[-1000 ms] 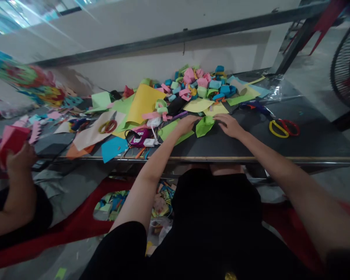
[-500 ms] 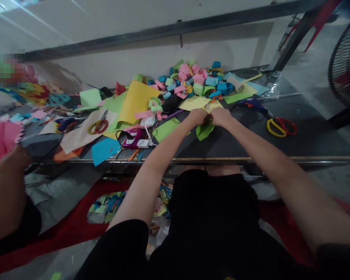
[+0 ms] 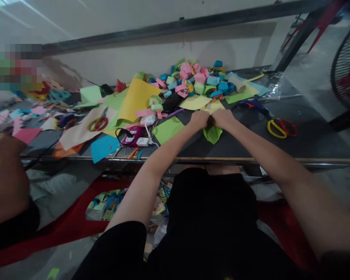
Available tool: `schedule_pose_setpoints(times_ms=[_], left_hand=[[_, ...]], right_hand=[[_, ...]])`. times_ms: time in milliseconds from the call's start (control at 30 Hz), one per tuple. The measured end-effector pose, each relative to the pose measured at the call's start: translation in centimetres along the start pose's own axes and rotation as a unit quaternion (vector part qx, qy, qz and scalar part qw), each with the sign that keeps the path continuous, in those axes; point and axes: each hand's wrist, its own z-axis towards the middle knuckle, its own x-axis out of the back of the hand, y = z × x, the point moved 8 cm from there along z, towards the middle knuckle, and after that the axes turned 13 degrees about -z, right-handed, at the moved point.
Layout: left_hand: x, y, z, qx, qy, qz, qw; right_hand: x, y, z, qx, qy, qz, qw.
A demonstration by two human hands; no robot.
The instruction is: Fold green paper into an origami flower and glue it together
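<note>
My left hand (image 3: 199, 119) and my right hand (image 3: 223, 118) meet knuckle to knuckle above the dark tabletop, both with fingers closed. Between them they grip a piece of green paper (image 3: 212, 134), creased and hanging down below the fingers. The fingertips and the upper part of the paper are hidden behind the hands. Pale yellow paper (image 3: 195, 102) lies just beyond them. To the left a flat green sheet (image 3: 168, 130) rests on the table, close to my left forearm.
A heap of folded paper pieces (image 3: 198, 77) sits at the back. Scissors with red and yellow handles (image 3: 281, 128) lie at right, another pair (image 3: 98, 123) at left. A purple power strip (image 3: 132, 137) has cables. At far left is a co-worker's hand (image 3: 7, 147); a fan (image 3: 347, 66) stands right.
The green paper between my hands now hangs slightly farther right and looks more creased. My hands stay together. The co-worker's hand at left has moved, and the pink sheet it held has lowered.
</note>
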Motion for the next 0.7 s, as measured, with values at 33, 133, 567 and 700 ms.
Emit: schedule_pose_setpoints(times_ms=[33,133,567,700], left_hand=[[-0.1,-0.1,0.1,0.004,0.002,-0.006,1.000],[-0.5,-0.6,0.4,0.016,-0.002,-0.024,1.000],[-1.2,-3.7,0.9,0.000,0.019,-0.207,0.978],[-1.3,-4.2,1.1,0.000,0.050,-0.220,0.974]], right_hand=[[-0.2,0.1,0.0,-0.001,0.003,0.002,1.000],[-0.7,0.4,0.0,-0.013,0.003,0.022,1.000],[-5.1,18.8,-4.6,-0.443,0.165,0.136,0.871],[-6.4,20.2,-2.8,-0.409,0.140,0.110,0.895]])
